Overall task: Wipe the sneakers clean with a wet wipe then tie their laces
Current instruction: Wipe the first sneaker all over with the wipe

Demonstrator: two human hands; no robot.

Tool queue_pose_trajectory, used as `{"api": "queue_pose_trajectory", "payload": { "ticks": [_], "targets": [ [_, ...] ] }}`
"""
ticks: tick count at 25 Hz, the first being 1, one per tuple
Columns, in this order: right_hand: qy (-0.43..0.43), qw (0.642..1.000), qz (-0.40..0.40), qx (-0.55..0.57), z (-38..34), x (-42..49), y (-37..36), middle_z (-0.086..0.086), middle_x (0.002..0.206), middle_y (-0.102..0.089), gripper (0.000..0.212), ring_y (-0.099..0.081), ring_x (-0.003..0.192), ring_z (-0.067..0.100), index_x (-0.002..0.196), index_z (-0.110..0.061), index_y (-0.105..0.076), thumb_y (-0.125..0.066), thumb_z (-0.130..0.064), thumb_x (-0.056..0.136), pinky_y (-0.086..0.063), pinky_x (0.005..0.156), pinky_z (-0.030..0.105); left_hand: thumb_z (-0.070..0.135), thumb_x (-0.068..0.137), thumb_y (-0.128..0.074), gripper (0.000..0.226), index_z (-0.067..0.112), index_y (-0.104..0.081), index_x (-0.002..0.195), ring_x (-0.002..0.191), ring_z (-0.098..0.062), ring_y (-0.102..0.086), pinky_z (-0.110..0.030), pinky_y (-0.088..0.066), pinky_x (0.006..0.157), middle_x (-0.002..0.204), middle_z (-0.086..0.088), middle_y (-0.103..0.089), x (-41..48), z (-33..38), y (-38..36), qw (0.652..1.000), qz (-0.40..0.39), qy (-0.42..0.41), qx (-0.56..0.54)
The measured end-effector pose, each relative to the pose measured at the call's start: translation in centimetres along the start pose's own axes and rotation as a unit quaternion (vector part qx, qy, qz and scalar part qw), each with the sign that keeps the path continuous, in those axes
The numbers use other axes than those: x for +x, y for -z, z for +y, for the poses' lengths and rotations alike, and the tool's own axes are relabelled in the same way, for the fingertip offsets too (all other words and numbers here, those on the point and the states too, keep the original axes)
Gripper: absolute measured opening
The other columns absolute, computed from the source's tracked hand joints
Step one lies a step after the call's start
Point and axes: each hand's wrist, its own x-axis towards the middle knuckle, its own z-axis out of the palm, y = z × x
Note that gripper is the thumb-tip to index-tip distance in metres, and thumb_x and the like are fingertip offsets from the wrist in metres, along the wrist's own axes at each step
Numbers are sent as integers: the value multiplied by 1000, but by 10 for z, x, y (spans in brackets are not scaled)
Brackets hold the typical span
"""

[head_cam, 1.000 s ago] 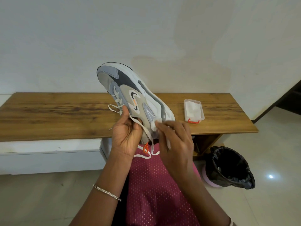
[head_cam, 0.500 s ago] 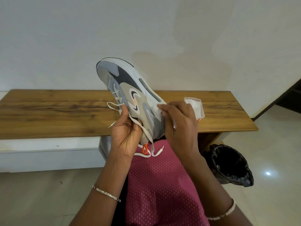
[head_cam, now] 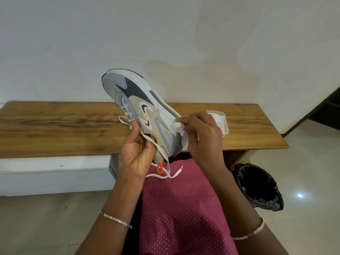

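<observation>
We held sneaker [head_cam: 139, 111] above counter [head_cam: 55, 126], toe up — left hand [head_cam: 137, 155] curled round collar. Right hand [head_cam: 200, 135] pinched wet wipe [head_cam: 179, 127] against midsole. Sneaker judged light, stiff-soled; laces [head_cam: 163, 162] limp, untied.

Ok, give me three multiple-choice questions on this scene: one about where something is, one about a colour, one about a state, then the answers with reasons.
1. Where is the bin?
A. on the bench
B. on the floor, right of the bench
C. on the lap

2. What colour is the sneaker's heel loop?
A. green
B. blue
C. orange

3. The laces are:
A. untied
B. bowed
C. removed

B: it stands on the tiles.
C: the loop is orange.
A: loose ends dangle below the left hand; the right hand presses the wipe on the sole.
</observation>
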Motion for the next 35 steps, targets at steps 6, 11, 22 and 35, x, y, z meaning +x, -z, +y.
{"api": "queue_pose_trajectory", "payload": {
  "ticks": [6, 11, 22, 35],
  "targets": [
    [-8, 999, 38, 3, 13, -38, -4, 2, 104, -68, 24, -58, 97, 13, 105, -12, -75, -70, 2, 86, -42, 81, 12, -8, 67, -82, 83, 9, -52, 142, 133, -29, -52, -51, -59, 82, 146, -9, -52, -2, 4, 6, 1000, 4, -4, -18],
    [-34, 997, 62, 4, 9, -34, 2, -1, 100, -71, 22, -47, 100, 2, 100, -12, -75, -71, 2, 84, -40, 81, 15, -11, 56, -86, 89, 7, -56, 138, 124, -32, -58, -50, -59, 82, 141, -12, -57, 1, 1, 8, 1000, 23, -7, -18],
    [-96, 988, -59, 102, 15, -8, 17, -9, 99, -71, 24, -62, 93, 2, 98, -18, -77, -66, 1, 89, -49, 75, 13, -11, 64, -81, 80, 7, -56, 138, 132, -30, -52, -53, -59, 77, 143, -12, -55, -2, 4, 11, 998, 42, -10, -39],
    [0, 999, 32, 24, 2, -17, 0, 5, 102, -68, 16, -61, 92, 15, 105, -8, -73, -67, -3, 90, -48, 72, 16, 23, 97, -55, 28, -1, -68, 107, 94, -33, -73, -43, -52, 90, 107, -19, -73, 1, -9, -7, 990, 109, -41, 82]
  ]
}}
